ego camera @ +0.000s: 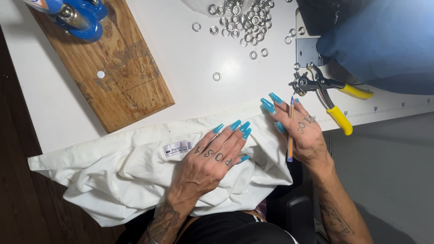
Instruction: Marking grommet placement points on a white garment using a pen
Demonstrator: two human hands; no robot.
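Two hands: both rest on a crumpled white cotton garment (131,176) spread over the near edge of a white worktable (190,68).
Garment: creased off-white cloth with a small sewn-in label (177,148) near its upper fold; it hangs off the table edge toward the person's lap.
Left hand (212,158): laid flat and relaxed, palm down on the cloth just right of the label, fingers stretched out and gripping nothing; long turquoise nails, lettering tattooed across the fingers.
Right hand (300,133): pressed on the garment's right corner, fingers extended, with a slim orange-and-blue pen (290,131) pinched between them, tip pointing away from the body.
Pliers: a yellow-handled metal revolving punch plier (325,90) lies on the table just beyond the right hand, apart from it.
Eyelets: a loose heap of small silver metal ring eyelets (242,20) sits at the far side of the table, spilling from what seems a clear bag at the top edge; a single ring (217,76) lies alone nearer the cloth.
Board: a worn brown wooden board (113,63) lies at the left of the table, with a blue metal press tool (79,16) standing on its far end.
Blue fabric: a bundle of blue cloth (384,40) fills the upper right corner, beside a grey metal plate (307,49).
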